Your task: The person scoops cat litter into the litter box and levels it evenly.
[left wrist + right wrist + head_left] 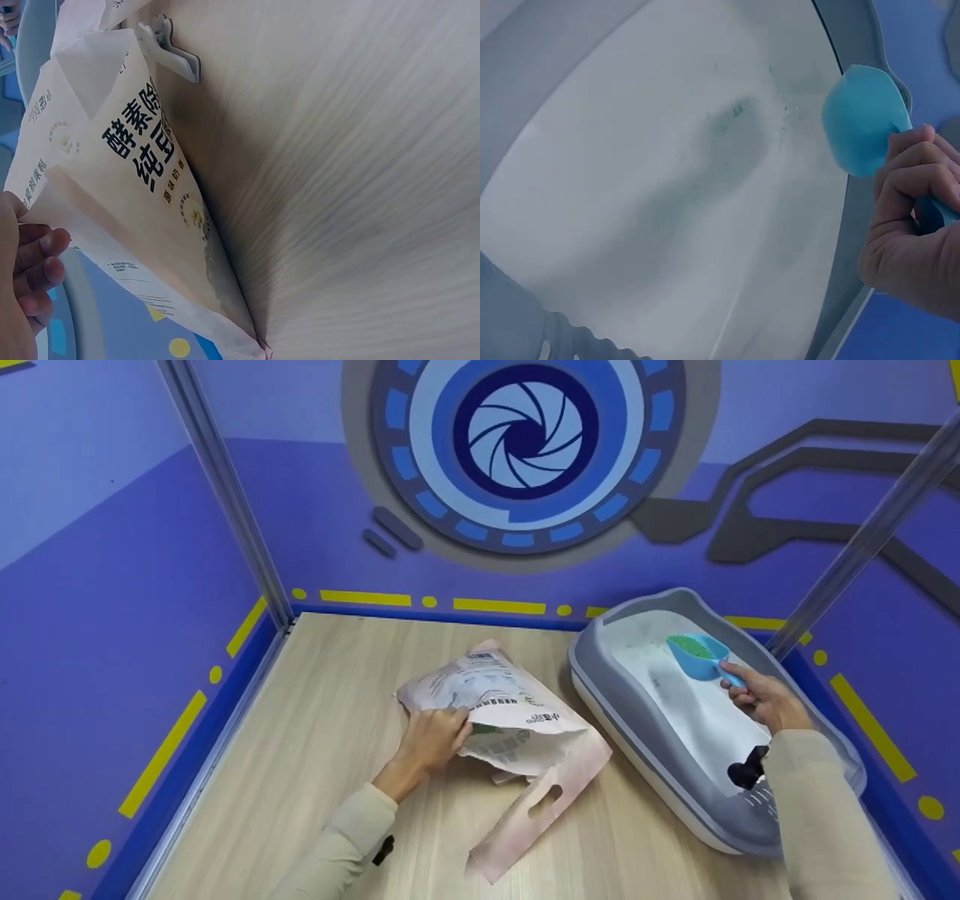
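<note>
My left hand (431, 739) pinches the edge of an opened pink-and-white litter bag (487, 682) lying on the table, its mouth gaping toward the right. A little green shows inside the bag. In my right hand (769, 701) I grip the handle of a light-blue scoop (699, 666) heaped with green pellets (694, 646). The scoop is over the grey-and-white litter box (589, 679). A few green bits (738, 109) show over the box's white bottom in the right wrist view, along with the scoop's underside.
A torn pink strip (517, 829) with a handle hole hangs off the bag's mouth. A white clip (174, 54) lies on the wooden table (322, 682) beside the bag. Blue printed walls (300, 510) and metal corner posts (232, 484) border the table.
</note>
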Tool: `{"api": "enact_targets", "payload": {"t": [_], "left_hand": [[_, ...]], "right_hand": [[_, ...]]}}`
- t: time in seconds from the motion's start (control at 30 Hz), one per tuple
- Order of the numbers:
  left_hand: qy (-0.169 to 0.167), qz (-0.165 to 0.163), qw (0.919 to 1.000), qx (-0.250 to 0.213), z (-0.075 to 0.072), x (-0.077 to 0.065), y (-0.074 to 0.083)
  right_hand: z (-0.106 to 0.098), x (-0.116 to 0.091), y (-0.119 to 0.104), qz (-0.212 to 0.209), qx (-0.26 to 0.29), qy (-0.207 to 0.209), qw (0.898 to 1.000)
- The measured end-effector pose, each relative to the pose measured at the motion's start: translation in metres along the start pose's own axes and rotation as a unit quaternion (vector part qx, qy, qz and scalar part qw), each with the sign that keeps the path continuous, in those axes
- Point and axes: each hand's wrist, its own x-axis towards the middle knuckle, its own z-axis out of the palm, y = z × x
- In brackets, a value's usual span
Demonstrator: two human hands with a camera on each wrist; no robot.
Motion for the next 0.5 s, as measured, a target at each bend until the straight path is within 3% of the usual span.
{"api": "enact_targets", "payload": {"t": [0.2, 0.5], "left_hand": [[0.001, 0.000, 0.9999, -0.011, 0.002, 0.001, 0.005], [0.010, 0.008, 0.9998, -0.012, 0.003, 0.000, 0.007]], "right_hand": [[-0.013, -0.008, 0.007, 0.040, -0.029, 0.020, 0.999], [-0.026, -0.014, 0.010, 0.037, -0.056, 0.022, 0.997]]}}
